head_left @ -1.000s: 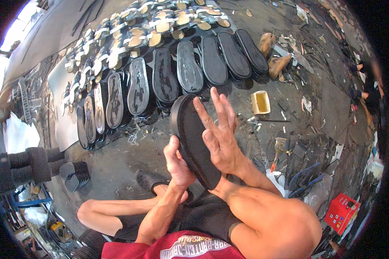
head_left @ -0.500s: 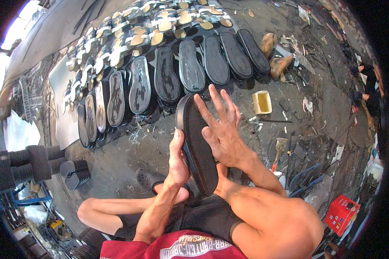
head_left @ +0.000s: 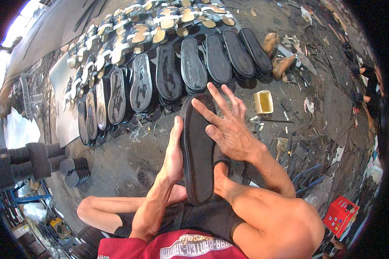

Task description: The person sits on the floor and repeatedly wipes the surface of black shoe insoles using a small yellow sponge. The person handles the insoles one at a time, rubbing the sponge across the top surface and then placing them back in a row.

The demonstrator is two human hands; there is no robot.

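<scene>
Above the lap [head_left: 207, 218]: one black sole [head_left: 199, 157], tilted lengthwise away from the body.
Left hand [head_left: 174, 153]: grasping the sole's left edge, thumb upright along it; the remaining fingers are hidden.
Right hand [head_left: 235, 134]: spread, unclenched, forefinger and thumb over the sole's face; whether they press, I cannot tell.
Handling: probably light, springy, hardly fragile; side edges offer the surest hold.
Hard to see: the sole's underside.

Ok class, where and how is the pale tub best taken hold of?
Probably by two opposite outer walls of the pale tub, from the near side, kept level: it stands beyond the right hand, boxy, open-topped, with something yellow inside.
</scene>
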